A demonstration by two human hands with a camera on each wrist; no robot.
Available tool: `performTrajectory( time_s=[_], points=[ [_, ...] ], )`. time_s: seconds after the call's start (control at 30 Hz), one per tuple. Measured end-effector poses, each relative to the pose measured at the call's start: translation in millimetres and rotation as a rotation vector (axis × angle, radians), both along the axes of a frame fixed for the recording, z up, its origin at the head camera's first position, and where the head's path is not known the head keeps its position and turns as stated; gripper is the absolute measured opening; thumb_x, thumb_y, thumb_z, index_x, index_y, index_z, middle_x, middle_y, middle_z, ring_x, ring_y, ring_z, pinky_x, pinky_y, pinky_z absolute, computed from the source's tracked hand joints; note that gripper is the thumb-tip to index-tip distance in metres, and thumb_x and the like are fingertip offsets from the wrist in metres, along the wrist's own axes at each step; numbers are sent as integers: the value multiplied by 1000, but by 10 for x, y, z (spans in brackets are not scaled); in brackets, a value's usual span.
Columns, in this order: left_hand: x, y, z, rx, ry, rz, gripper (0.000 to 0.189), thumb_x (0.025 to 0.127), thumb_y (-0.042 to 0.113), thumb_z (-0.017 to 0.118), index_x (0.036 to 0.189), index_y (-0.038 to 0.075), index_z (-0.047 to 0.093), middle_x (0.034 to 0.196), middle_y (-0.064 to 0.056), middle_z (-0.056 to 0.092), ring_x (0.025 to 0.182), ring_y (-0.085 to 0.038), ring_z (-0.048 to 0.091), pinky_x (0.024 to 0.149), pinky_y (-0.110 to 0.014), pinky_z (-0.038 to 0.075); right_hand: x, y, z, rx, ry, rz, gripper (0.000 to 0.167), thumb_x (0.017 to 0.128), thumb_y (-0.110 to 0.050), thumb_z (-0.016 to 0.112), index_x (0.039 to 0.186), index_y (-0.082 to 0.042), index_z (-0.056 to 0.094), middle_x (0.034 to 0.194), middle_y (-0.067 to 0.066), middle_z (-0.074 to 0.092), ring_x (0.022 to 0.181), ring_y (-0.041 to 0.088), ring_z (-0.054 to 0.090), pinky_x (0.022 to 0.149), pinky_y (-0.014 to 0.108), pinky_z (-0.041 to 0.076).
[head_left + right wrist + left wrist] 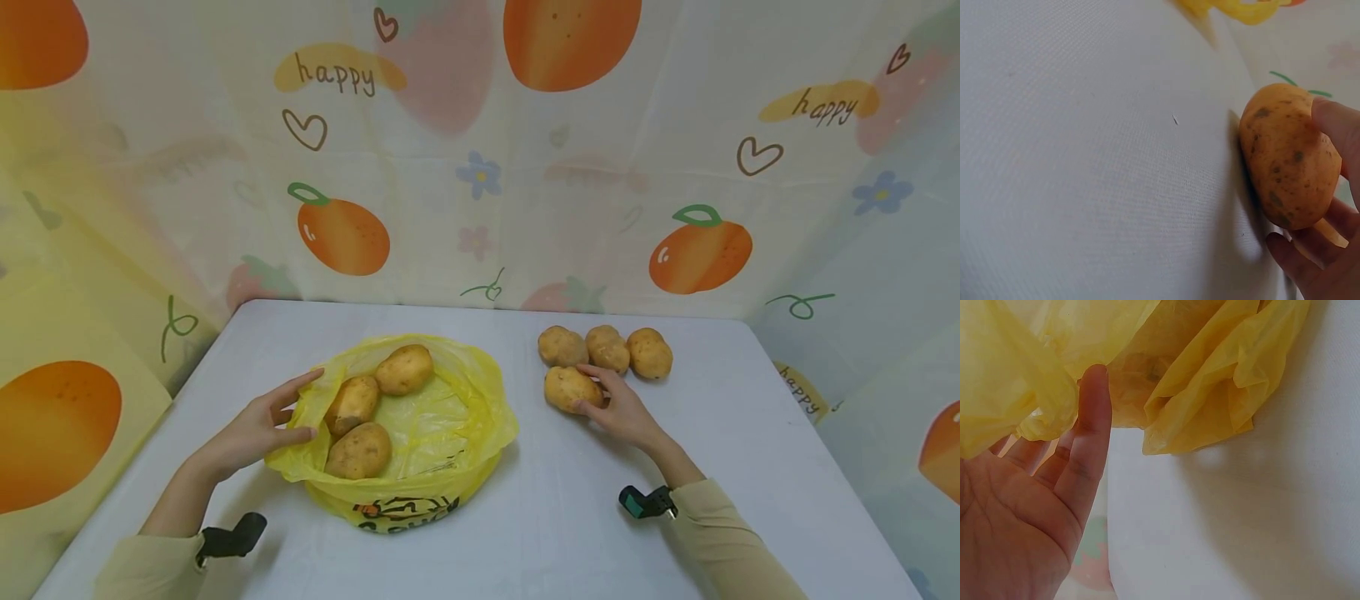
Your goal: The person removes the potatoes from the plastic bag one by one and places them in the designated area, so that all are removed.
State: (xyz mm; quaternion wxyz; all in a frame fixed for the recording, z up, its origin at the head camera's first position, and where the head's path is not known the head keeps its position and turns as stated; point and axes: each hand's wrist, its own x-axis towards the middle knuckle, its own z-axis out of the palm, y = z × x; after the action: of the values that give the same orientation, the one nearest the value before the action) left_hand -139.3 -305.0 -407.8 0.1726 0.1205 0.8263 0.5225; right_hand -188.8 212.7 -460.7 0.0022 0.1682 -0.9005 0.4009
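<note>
A yellow plastic bag stands wide-mouthed on the table, with several potatoes inside along its left side. My left hand rests against the bag's left rim, thumb and index finger spread apart and fairly straight. In the left wrist view, yellow folds hide the tips of some fingers. To the right of the bag, my right hand grips a potato between thumb and fingers. The right wrist view shows this spotted potato close over the tabletop.
Just behind the gripped potato, three more sit in a row: a left potato, a middle potato and a right potato. A white cloth covers the table. A fruit-patterned curtain hangs along its back edge.
</note>
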Motion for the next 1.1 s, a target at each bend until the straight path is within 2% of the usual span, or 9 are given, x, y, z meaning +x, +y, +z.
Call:
performTrajectory(
  time_s=[0.2, 0.43, 0.67, 0.83, 1.0, 1.1],
  points=[
    [2, -2, 7, 1, 0, 0, 81, 83, 17, 68, 148, 22, 20, 151, -16, 16, 123, -46, 36, 76, -28, 51, -14, 8, 30, -16, 8, 8, 52, 86, -20, 65, 133, -7, 45, 132, 15, 47, 118, 33, 46, 91, 48, 43],
    [-3, -9, 15, -2, 5, -2, 82, 83, 18, 69, 148, 22, 19, 151, -16, 15, 124, -46, 36, 77, -28, 50, -27, 0, 102, -47, 54, 5, 42, 89, -20, 62, 127, -6, 52, 127, 14, 52, 117, 35, 48, 94, 53, 39],
    [-13, -18, 22, -6, 9, -9, 81, 83, 18, 68, 148, 23, 19, 151, -15, 16, 123, -47, 38, 76, -28, 51, -67, -46, 196, -68, 78, 28, 41, 89, -20, 62, 125, -1, 53, 123, 16, 55, 117, 34, 49, 97, 53, 37],
    [-11, -19, 27, -9, 16, -16, 81, 84, 18, 67, 148, 24, 19, 151, -16, 17, 122, -47, 39, 75, -28, 51, -70, -134, 293, -76, 108, 49, 40, 88, -18, 63, 123, 0, 54, 121, 17, 57, 113, 33, 52, 94, 51, 41],
    [-8, -15, 28, 0, 6, -14, 81, 84, 16, 67, 148, 23, 19, 151, -16, 17, 122, -46, 39, 75, -29, 51, -43, -261, 374, -133, 63, 77, 41, 87, -14, 63, 124, 2, 52, 122, 19, 56, 115, 33, 51, 95, 49, 41],
    [-8, -11, 32, -4, 2, -12, 81, 84, 17, 67, 148, 23, 19, 151, -16, 17, 122, -46, 39, 74, -30, 52, -28, -336, 408, -132, 45, 82, 41, 88, -13, 63, 124, 2, 52, 124, 18, 55, 117, 32, 50, 96, 49, 40]
  ],
)
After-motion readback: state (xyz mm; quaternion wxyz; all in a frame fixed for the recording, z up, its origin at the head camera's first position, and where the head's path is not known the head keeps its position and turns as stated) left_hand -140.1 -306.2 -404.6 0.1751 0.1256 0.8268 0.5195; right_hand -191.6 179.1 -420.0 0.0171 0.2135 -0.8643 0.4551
